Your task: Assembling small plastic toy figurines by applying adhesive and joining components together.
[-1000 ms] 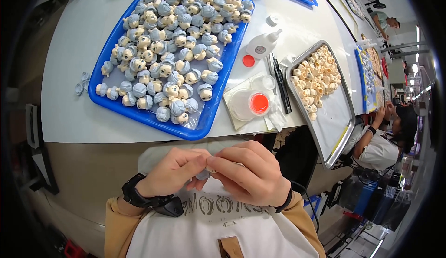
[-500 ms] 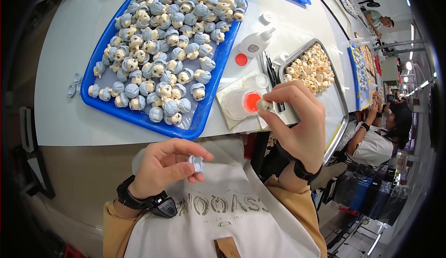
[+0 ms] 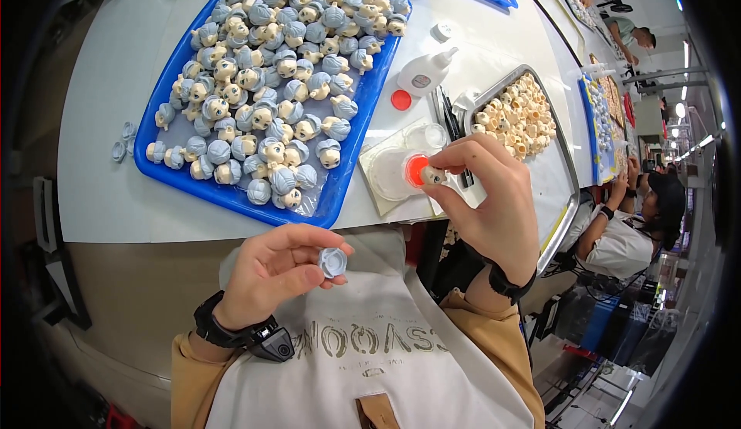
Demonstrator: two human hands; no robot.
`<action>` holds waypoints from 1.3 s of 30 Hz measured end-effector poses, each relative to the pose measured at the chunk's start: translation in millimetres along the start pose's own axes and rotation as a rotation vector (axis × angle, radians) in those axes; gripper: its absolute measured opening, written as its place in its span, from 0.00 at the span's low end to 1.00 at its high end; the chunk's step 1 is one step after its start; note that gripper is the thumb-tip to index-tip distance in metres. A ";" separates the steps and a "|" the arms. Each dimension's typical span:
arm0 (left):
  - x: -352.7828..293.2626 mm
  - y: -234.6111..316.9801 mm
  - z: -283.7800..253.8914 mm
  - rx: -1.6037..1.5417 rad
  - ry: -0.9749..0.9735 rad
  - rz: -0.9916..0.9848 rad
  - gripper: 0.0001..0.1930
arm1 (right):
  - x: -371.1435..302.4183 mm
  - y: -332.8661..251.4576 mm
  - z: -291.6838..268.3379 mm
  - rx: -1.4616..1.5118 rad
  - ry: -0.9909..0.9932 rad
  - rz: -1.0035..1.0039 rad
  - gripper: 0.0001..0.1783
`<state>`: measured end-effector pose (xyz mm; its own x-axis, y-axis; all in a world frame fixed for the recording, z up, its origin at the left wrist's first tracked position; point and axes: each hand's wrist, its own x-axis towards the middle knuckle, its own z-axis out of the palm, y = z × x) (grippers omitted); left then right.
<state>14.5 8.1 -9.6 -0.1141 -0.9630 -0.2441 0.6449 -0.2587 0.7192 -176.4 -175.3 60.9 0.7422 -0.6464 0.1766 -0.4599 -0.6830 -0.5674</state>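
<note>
A small light-blue hollow doll hair piece point(image 3: 333, 262) sits in the fingertips of my left hand point(image 3: 278, 268), its open side facing up. Between thumb and forefinger, my right hand point(image 3: 498, 201) pinches a cream doll face piece point(image 3: 434, 176). That piece is at the red-orange mouth point(image 3: 416, 171) of a translucent white jar point(image 3: 388, 176); whether it touches the rim I cannot tell. The jar rests on a pale square pad point(image 3: 378, 200), with a smaller clear cup point(image 3: 426, 135) beside it. Both hands are apart from each other, the left one lower, over my apron.
A blue tray point(image 3: 377, 105) full of blue-haired doll heads takes up the table's left. Behind the jar stand a white squeeze bottle point(image 3: 421, 74) and a red cap point(image 3: 400, 100). Cream pieces fill a metal tray point(image 3: 573, 186) at right. Another person point(image 3: 625, 236) works beyond it.
My right hand has shifted slightly left, bringing the face piece closer to the jar's mouth. In my left hand the hair piece has turned so its hollow shows, and moved up a little.
</note>
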 end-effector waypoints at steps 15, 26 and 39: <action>3.9 -7.4 3.9 -0.028 0.030 0.186 0.19 | -29.5 -14.4 13.3 0.166 0.199 -0.026 0.14; -0.3 -2.5 9.1 0.010 0.009 0.197 0.18 | -31.4 -37.3 34.1 0.418 -0.127 -0.258 0.17; -2.4 -0.7 11.6 0.025 0.015 0.013 0.20 | -39.2 -54.0 51.3 0.076 0.076 -0.368 0.24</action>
<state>5.5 9.7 -2.0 -0.0944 -0.9651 -0.2443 0.6274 -0.2482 0.7381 -155.7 -95.6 43.4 0.8115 -0.3879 0.4371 -0.1296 -0.8488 -0.5125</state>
